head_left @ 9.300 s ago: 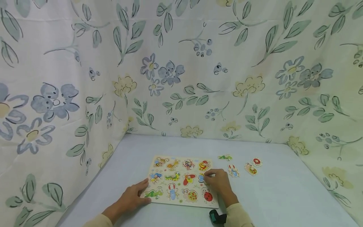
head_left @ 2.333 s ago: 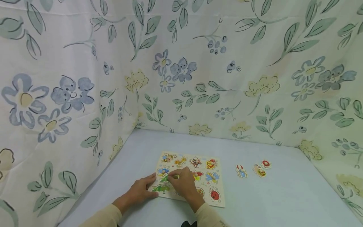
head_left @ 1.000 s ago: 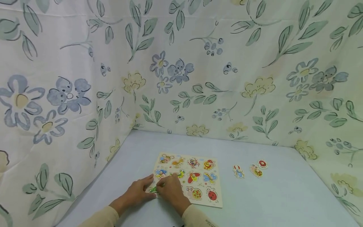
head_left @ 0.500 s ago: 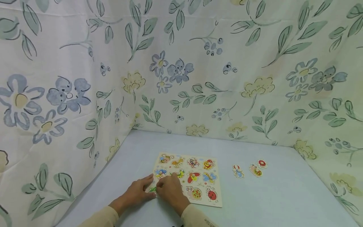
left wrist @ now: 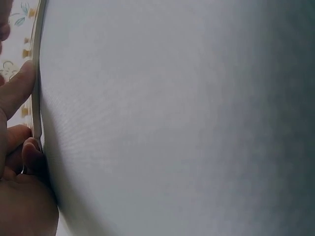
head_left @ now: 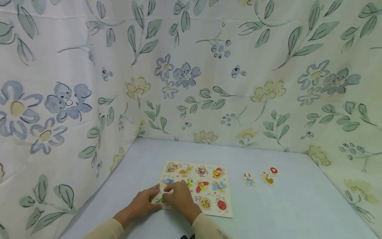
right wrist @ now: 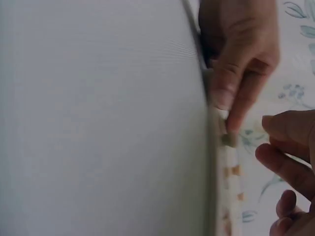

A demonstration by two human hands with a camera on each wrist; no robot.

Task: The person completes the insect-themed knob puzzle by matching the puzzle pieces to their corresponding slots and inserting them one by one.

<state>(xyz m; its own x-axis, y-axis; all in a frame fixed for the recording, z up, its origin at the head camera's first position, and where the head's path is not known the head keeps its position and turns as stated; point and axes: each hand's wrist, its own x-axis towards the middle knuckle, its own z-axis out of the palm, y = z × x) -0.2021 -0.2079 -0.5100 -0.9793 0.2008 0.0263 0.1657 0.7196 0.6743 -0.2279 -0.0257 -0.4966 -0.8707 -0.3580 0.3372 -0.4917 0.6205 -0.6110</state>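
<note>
A wooden peg puzzle board (head_left: 215, 213) with insect pictures lies on the table. My left hand (head_left: 143, 202) holds its near left corner, thumb at the front edge and fingers along the left side. Over the board's lower left is my right hand (head_left: 180, 199), thumb and index finger parted. Beneath them shows a green grasshopper piece (head_left: 159, 200), partly hidden by that hand. In the right wrist view, nothing sits between the right hand's fingertips (right wrist: 268, 123), and the left hand (right wrist: 241, 49) is at the board's edge.
Right of the board lie three loose pieces: a blue stag beetle (head_left: 249, 179), a spotted snail (head_left: 268, 179) and a round red one (head_left: 273, 171), the last two close together. Floral curtains (head_left: 209, 109) stand behind the table and at both sides.
Since 9.3 s ago, the loose grasshopper left the table's right side for the board's lower left corner. My right hand just released it there, parting thumb and finger. The left hand kept its hold.
</note>
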